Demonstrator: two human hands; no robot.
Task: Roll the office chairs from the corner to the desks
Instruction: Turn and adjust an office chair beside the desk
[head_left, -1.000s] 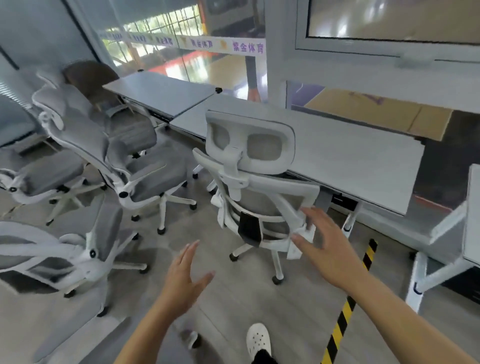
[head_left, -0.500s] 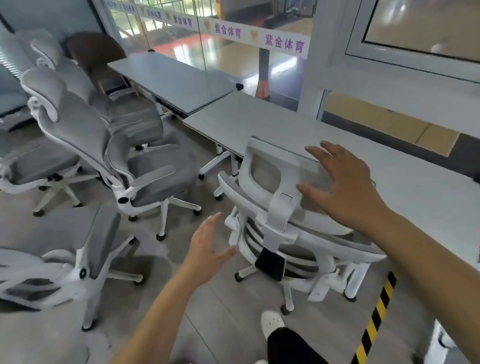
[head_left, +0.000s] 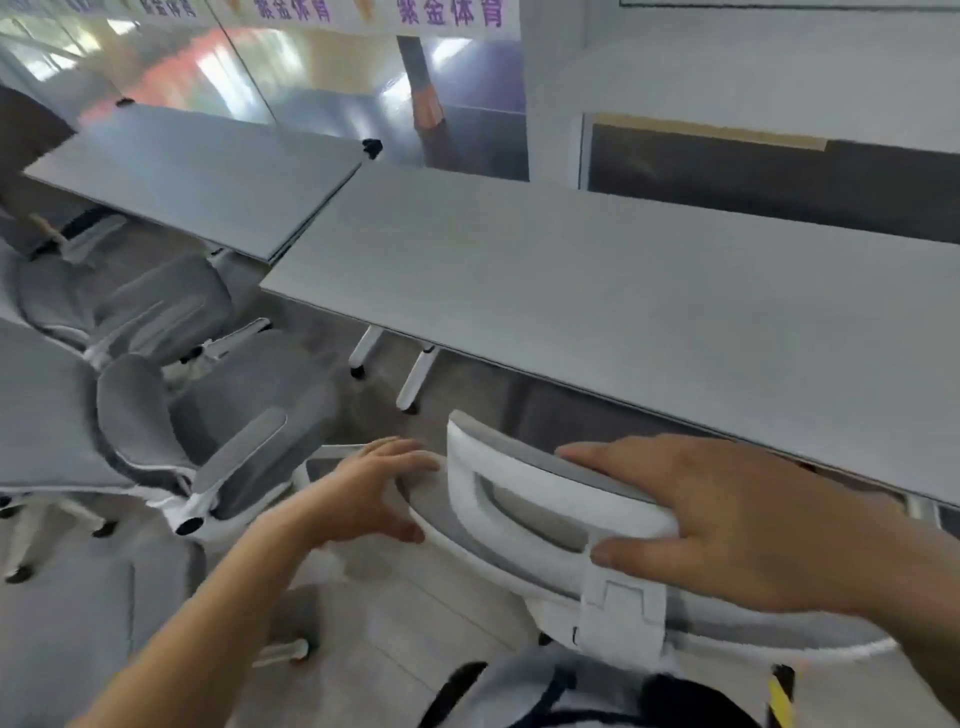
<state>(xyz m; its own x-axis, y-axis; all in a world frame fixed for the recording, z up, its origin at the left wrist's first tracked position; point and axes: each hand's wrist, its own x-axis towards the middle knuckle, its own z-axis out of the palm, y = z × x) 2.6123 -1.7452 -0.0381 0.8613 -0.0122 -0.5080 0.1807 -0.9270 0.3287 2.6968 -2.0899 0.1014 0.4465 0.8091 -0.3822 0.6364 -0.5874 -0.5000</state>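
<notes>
A white-framed office chair with grey mesh stands right below me, its back facing me, at the near edge of a long grey desk (head_left: 597, 291). My right hand (head_left: 727, 525) lies over the chair's headrest (head_left: 524, 493), fingers across its top and thumb on its rear face. My left hand (head_left: 374, 488) rests with spread fingers on the left edge of the chair's backrest (head_left: 467, 540). The chair's seat and base are hidden under the backrest.
Several more grey chairs (head_left: 218, 431) crowd the floor at the left. A second grey desk (head_left: 197, 171) stands at the back left, against a glass wall. A yellow-black floor stripe (head_left: 779, 696) shows at the bottom right.
I have come close to the chair and the desk. My right hand has settled onto the headrest. My left hand, which hung free in the air, has come onto the backrest's left edge.
</notes>
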